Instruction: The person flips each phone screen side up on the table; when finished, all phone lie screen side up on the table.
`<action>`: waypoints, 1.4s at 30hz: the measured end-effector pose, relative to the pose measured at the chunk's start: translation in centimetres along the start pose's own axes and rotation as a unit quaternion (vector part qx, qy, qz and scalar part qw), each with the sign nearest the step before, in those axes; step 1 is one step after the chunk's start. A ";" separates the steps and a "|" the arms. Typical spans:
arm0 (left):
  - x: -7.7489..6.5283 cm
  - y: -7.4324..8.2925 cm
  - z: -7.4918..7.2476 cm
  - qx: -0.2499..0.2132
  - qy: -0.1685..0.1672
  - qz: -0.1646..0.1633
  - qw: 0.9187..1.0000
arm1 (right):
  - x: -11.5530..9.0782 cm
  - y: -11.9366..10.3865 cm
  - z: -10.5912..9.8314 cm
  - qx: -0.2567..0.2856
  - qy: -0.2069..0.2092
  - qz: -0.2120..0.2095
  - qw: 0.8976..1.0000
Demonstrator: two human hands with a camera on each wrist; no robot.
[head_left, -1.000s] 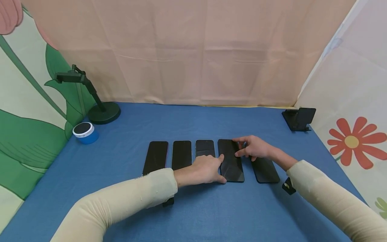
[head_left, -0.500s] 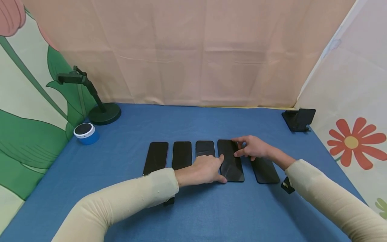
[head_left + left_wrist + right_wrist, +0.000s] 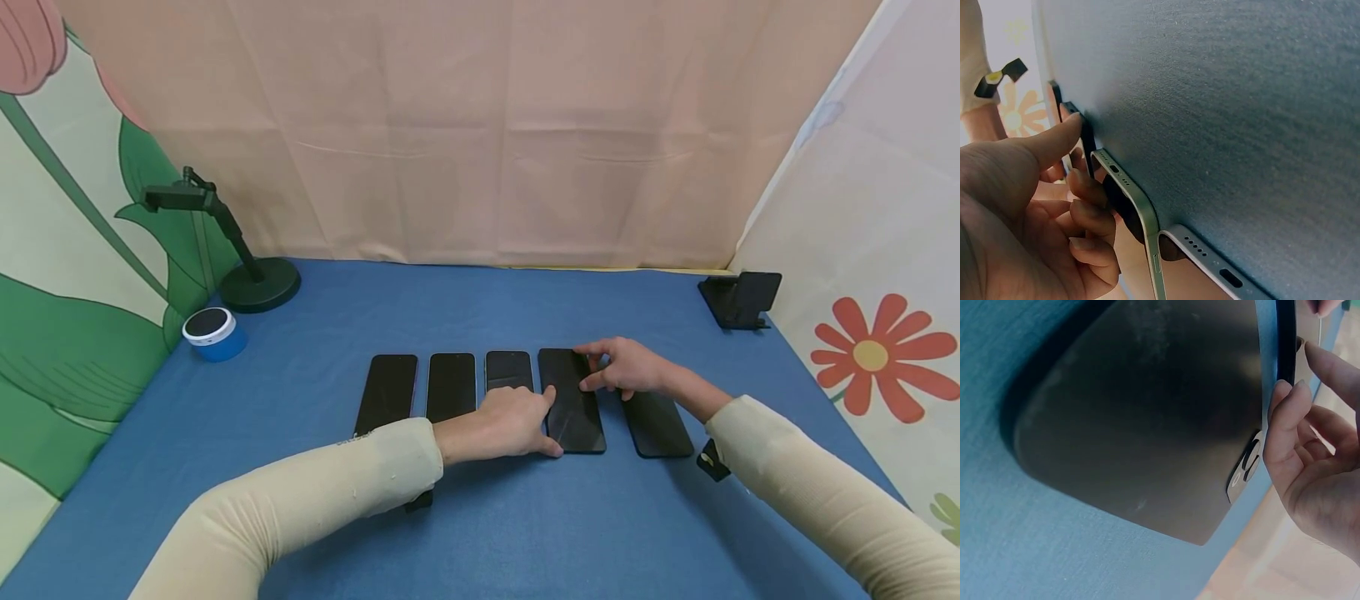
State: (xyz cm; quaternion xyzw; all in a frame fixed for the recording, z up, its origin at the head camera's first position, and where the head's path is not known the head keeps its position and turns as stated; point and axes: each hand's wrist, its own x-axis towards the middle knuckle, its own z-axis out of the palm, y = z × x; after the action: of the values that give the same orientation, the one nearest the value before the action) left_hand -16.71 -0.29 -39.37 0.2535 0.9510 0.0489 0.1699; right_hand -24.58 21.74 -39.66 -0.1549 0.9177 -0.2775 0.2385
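Several dark smartphones lie side by side in a row. My left hand (image 3: 504,423) grips the left side of one black smartphone (image 3: 573,408), thumb at its near corner and index finger along its edge. On the opposite side my right hand (image 3: 632,367) holds the same phone, with fingers at the far right corner and the right edge. Beneath the left hand, a phone (image 3: 510,368) is partly covered. In the right wrist view, the rightmost phone (image 3: 1147,431) lies face down with its camera bump showing. The left wrist view shows a pale green phone edge (image 3: 1147,215) beside the left fingers.
Two more phones (image 3: 385,392) (image 3: 452,385) lie left of the hands. A dark small end (image 3: 418,500) shows under the left sleeve. Farther back stand a dark stand with a round base (image 3: 258,285), a blue-and-white round object (image 3: 213,333) and a black folding holder (image 3: 741,300).
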 end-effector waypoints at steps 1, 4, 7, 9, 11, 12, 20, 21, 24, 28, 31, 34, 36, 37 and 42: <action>0.0 0.0 0.0 0.000 0.000 0.001 1.000 | 0.0 0.0 0.0 -0.001 0.000 0.001 1.000; 0.1 0.1 -0.1 0.005 -0.003 0.004 1.000 | -0.2 0.1 -0.2 0.002 -0.004 0.003 1.000; 0.2 0.1 -0.3 0.010 -0.004 0.008 1.000 | -0.5 0.1 -0.8 0.020 -0.007 0.006 1.000; 0.3 0.2 -0.6 0.002 0.000 0.013 1.000 | -0.8 0.2 -1.6 0.037 -0.007 0.013 0.999; 0.4 0.4 -0.9 -0.014 0.007 0.020 1.000 | -1.3 0.7 -2.5 0.045 -0.004 0.020 0.999; 0.6 0.5 -1.1 -0.024 0.014 0.025 0.999 | -1.5 1.0 -2.9 0.047 -0.004 0.026 0.999; 2.5 2.9 -1.4 -0.061 0.037 0.088 0.994 | -3.4 4.8 -5.6 0.049 -0.008 0.062 0.997; 2.8 3.3 -1.2 -0.063 0.034 0.096 0.993 | -3.6 5.2 -5.7 0.047 -0.006 0.064 0.997; 3.5 4.6 -0.5 -0.057 0.026 0.113 0.992 | -3.8 6.0 -6.0 0.047 -0.008 0.071 0.996; 4.3 6.2 0.4 -0.011 0.027 0.106 0.994 | -3.6 6.5 -6.0 0.056 -0.020 0.080 0.995; 4.7 7.3 0.6 0.033 0.029 0.078 0.996 | -3.5 6.5 -6.0 0.061 -0.024 0.084 0.994; 5.1 8.0 0.8 0.060 0.032 0.056 0.996 | -3.3 6.4 -6.0 0.061 -0.023 0.086 0.994; 5.3 8.3 0.9 0.067 0.033 0.045 0.996 | -3.2 6.4 -6.0 0.059 -0.022 0.086 0.994; 5.3 8.4 1.0 0.068 0.035 0.044 0.996 | -3.2 6.4 -6.0 0.057 -0.022 0.086 0.994; 5.6 8.6 1.1 0.066 0.037 0.047 0.996 | -3.2 6.3 -6.2 0.064 -0.024 0.083 0.994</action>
State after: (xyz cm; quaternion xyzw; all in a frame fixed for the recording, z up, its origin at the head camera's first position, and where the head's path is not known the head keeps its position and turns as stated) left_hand -16.89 10.02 -40.55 0.3066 0.9449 0.0030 0.1146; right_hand -26.08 30.75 -37.69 -0.0694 0.9017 -0.3108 0.2923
